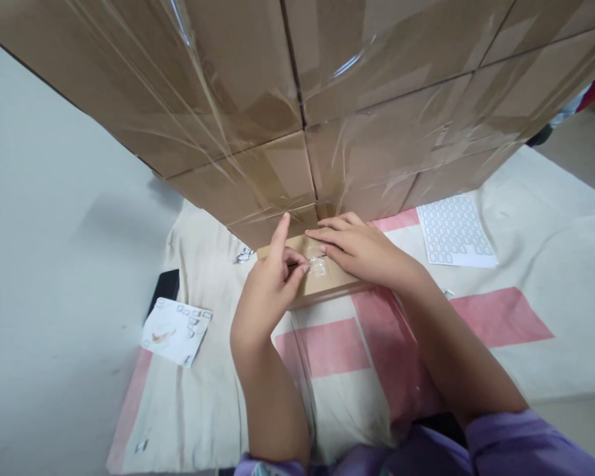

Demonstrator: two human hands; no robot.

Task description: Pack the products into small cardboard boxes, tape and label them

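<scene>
A small, flat cardboard box (334,281) lies on the patterned cloth in front of a large stack of wrapped cartons. My left hand (272,277) is at the box's left side, thumb and a curled finger pinched at the edge of a patch of clear tape (318,266), index finger pointing up and away. My right hand (359,250) rests on the right part of the box top, fingers stretched out and lying flat. The tape crosses the seam of the lid between both hands.
Cartons wrapped in clear film (387,145) rise directly behind the box. On the right lies a sheet of outlined labels (456,231); on the left, a printed card (176,330) beside a black object (166,287). A white wall (54,264) bounds the left side. The cloth (203,410) has pink patches.
</scene>
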